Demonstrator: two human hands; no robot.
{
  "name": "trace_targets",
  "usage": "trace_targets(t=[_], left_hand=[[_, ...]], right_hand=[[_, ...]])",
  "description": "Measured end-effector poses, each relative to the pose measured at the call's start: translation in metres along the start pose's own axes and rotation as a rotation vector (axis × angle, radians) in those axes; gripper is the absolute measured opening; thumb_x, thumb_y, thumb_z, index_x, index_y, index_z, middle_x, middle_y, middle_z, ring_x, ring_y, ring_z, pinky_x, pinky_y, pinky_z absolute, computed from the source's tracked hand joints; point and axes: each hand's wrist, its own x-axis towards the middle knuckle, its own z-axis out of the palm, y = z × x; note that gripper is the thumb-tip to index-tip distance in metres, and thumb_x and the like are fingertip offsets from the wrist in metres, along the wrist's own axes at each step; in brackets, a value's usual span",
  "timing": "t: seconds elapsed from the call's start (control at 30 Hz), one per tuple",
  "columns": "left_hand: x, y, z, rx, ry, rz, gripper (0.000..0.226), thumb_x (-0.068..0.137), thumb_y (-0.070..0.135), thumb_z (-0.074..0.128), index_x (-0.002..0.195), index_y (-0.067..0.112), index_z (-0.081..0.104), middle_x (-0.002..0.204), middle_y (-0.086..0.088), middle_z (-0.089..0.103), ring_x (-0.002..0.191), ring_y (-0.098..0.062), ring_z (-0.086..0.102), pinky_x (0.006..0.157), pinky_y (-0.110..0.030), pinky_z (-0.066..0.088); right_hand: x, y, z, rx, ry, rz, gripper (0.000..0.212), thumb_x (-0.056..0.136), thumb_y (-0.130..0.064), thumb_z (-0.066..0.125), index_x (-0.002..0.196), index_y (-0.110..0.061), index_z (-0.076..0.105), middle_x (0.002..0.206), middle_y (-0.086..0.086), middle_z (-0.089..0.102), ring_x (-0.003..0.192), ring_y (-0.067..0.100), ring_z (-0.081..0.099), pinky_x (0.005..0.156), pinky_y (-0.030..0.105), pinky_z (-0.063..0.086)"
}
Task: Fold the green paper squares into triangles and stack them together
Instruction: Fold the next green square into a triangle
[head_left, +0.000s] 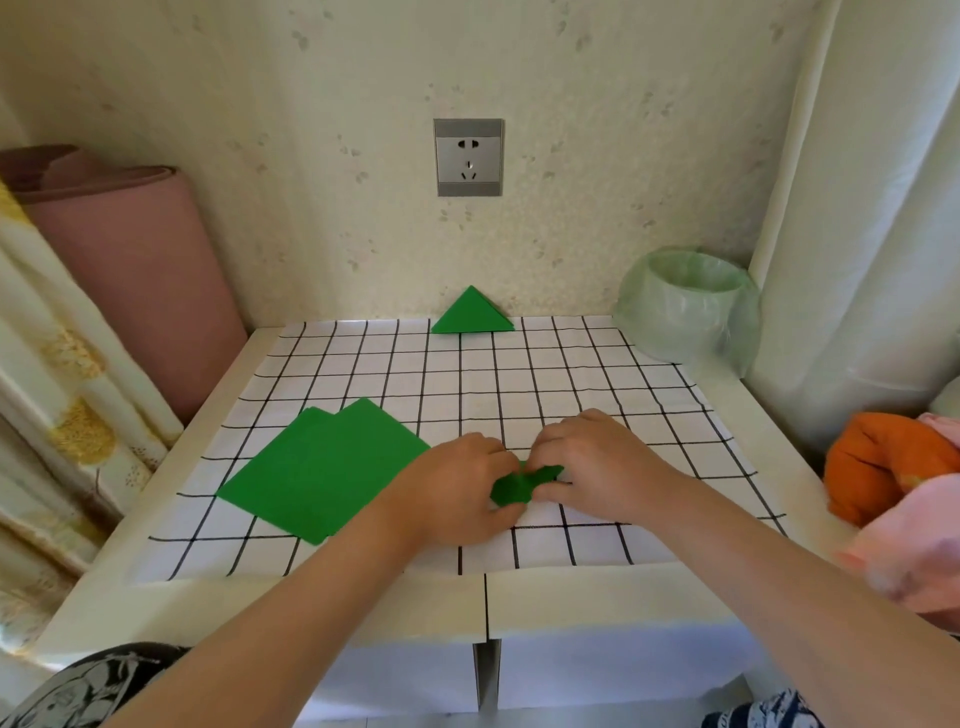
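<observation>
A small green paper piece (514, 487) lies on the checked table cover, mostly hidden under my fingers. My left hand (457, 488) presses and grips its left part, and my right hand (597, 462) holds its right part. A loose pile of flat green paper squares (322, 467) rests just left of my left hand. One folded green triangle (471, 314) sits at the table's far edge, against the wall.
The white table with its grid-patterned cover (571, 379) stands against a wall with a socket (468, 157). A bin lined with a pale green bag (685, 306) sits at the back right. Orange and pink cloths (883, 467) lie right; a pink roll (130, 280) stands left.
</observation>
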Motion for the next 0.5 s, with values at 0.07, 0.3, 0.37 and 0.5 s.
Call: trace_targets(t=[0.07,0.3,0.37,0.5], left_hand=[[-0.001,-0.004,0.0,-0.029,-0.018,-0.017,0.042,0.083,0.054,0.058,0.11,0.022,0.063,0.094,0.007,0.057,0.087,-0.012,0.05,0.075,-0.027,0.045],[-0.004,-0.014,-0.009,-0.262,0.04,-0.123,0.016,0.09,0.029,0.063,0.104,0.024,0.068,0.088,0.011,0.066,0.078,-0.006,0.058,0.072,-0.024,0.049],[-0.003,-0.013,-0.012,-0.371,0.116,-0.218,0.009,0.092,0.023,0.063,0.096,0.025,0.07,0.079,0.011,0.068,0.07,-0.007,0.061,0.068,-0.025,0.051],[0.003,-0.007,-0.024,-0.715,0.207,-0.441,0.006,0.088,0.019,0.069,0.087,0.022,0.073,0.078,0.006,0.074,0.076,-0.011,0.071,0.077,-0.032,0.058]], right_hand=[[0.003,0.0,0.001,-0.03,-0.015,-0.044,0.022,0.089,-0.049,0.059,0.099,-0.034,0.072,0.098,-0.013,0.065,0.087,0.012,0.058,0.082,0.033,0.04],[0.008,-0.002,0.009,-0.036,0.157,-0.034,0.042,0.1,-0.042,0.035,0.09,-0.025,0.071,0.08,-0.011,0.067,0.072,0.014,0.058,0.084,0.033,0.043],[0.01,-0.007,0.0,0.071,0.163,0.024,0.037,0.1,-0.04,0.038,0.089,-0.025,0.07,0.079,-0.013,0.067,0.07,0.01,0.056,0.087,0.032,0.042],[0.014,-0.018,-0.02,0.451,0.204,0.188,0.014,0.096,-0.025,0.057,0.092,-0.027,0.071,0.08,-0.015,0.069,0.073,0.007,0.062,0.073,0.027,0.05]])
